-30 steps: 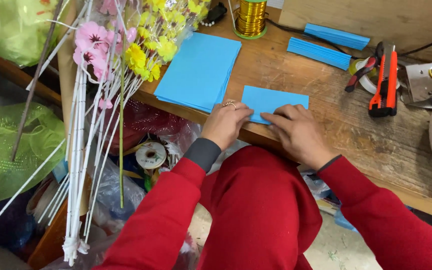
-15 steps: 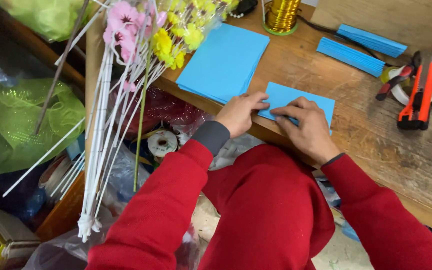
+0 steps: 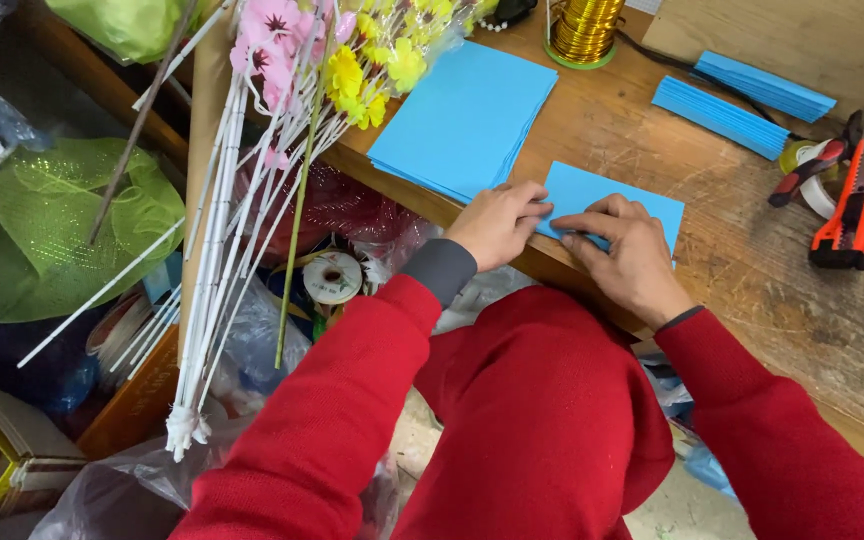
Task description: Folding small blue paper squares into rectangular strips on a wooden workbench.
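Blue paper sheet (image 3: pixel 642 200) lies flat at the wooden surface (image 3: pixel 752 270) edge; left hand (image 3: pixel 497 225) and right hand (image 3: pixel 632 255) press it, fingers pinching its near edge.

Your wooden table (image 3: pixel 752 270), worn and scratched. On it: a blue paper sheet (image 3: pixel 617 195) at the near edge, a blue sheet stack (image 3: pixel 467 120) beside it, two folded blue strip bundles (image 3: pixel 742 100) farther back, a gold wire spool (image 3: pixel 582 30), an orange utility knife (image 3: pixel 857 205).
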